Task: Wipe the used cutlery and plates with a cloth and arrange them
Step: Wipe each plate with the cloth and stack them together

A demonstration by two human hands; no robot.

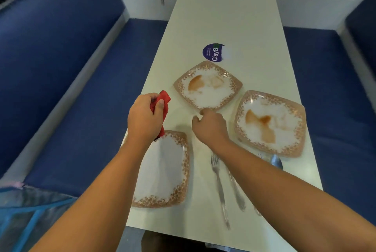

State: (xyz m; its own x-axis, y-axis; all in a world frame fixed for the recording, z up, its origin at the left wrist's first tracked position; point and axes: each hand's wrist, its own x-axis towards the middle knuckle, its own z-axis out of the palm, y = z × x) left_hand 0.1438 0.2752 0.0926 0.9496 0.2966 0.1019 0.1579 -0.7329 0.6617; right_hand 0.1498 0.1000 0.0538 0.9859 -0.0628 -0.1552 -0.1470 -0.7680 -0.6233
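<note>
The left hand (144,117) grips the red cloth (162,103); the right hand (210,125), loosely curled and empty, reaches for the stained plate (207,86) at twelve o'clock. Next it likely needs grasping that plate's near rim for wiping.

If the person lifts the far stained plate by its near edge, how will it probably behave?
The far stained plate looks rigid and glossy, so probably stiff but slippery and breakable. Its low rim lies flat on the table, so the right hand may need to tilt it first.

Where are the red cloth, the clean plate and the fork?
red cloth (164,98), head view, on its upper fold above the left hand's thumb.
clean plate (165,167), head view, on its white centre.
fork (219,182), head view, on its handle.
</note>
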